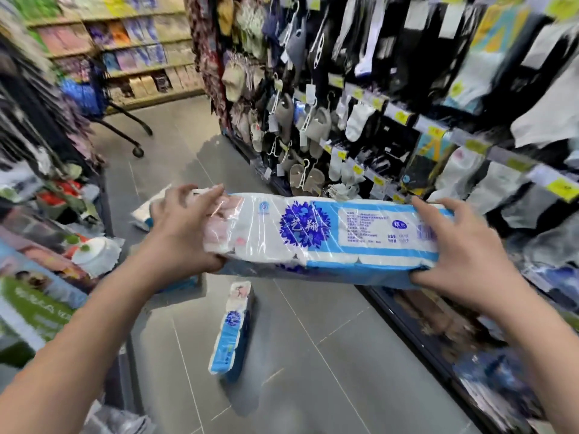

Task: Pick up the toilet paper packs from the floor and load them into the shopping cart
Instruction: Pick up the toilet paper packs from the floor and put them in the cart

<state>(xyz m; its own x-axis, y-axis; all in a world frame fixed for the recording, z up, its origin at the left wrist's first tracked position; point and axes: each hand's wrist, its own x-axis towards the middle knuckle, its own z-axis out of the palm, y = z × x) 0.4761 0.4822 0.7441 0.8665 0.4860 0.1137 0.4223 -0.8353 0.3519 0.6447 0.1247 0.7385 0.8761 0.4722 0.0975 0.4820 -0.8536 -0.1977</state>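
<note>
Spanning both hands, a toilet paper pack (326,236) is held level above the floor (313,355), gripped at its ends by the left hand (185,230) and right hand (463,255). A second pack (232,330) is seen on the floor below; a third (147,214) lies behind the left hand. A shopping cart (94,98) is noted well apart, beside sock racks (360,104).

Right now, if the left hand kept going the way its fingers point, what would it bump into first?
The left hand already grips the end of the toilet paper pack, fingers aimed up and right along it. Past the pack, it would probably meet the hanging slippers, though depth is unclear.
</note>
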